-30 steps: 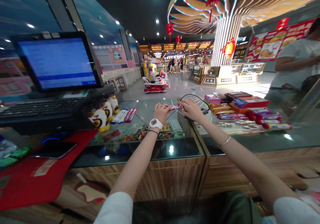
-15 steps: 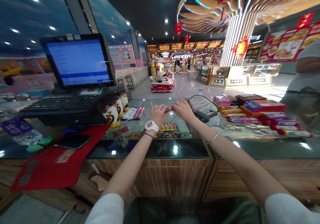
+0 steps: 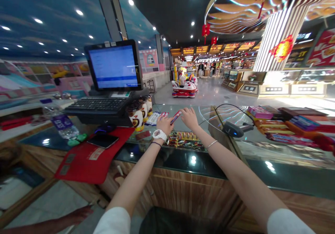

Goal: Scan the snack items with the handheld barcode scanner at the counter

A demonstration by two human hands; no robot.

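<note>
A slim red and blue wrapped candy pack (image 3: 176, 117) is held at its near end by my left hand (image 3: 164, 125), which wears a white watch. It slants up to the right above the glass counter (image 3: 202, 112). Close to the pack's far end is my right hand (image 3: 190, 118), its fingers apart and seemingly off the wrapper. Just past my left hand, several similar wrapped packs (image 3: 154, 118) lie on the glass. Small wrapped items (image 3: 185, 138) show below my hands.
Left are a monitor (image 3: 115, 66), keyboard (image 3: 95, 104), printed cups (image 3: 137, 117), a phone (image 3: 103, 141) on a red mat (image 3: 86, 164) and a water bottle (image 3: 62, 124). Right are a corded scanner (image 3: 235, 129) and stacked candy boxes (image 3: 300, 119). Another person's arm (image 3: 65, 221) shows lower left.
The view has swung left. My right hand has come away from the pack, which now tilts upward in my left hand. Another person's arm has appeared at lower left.
</note>
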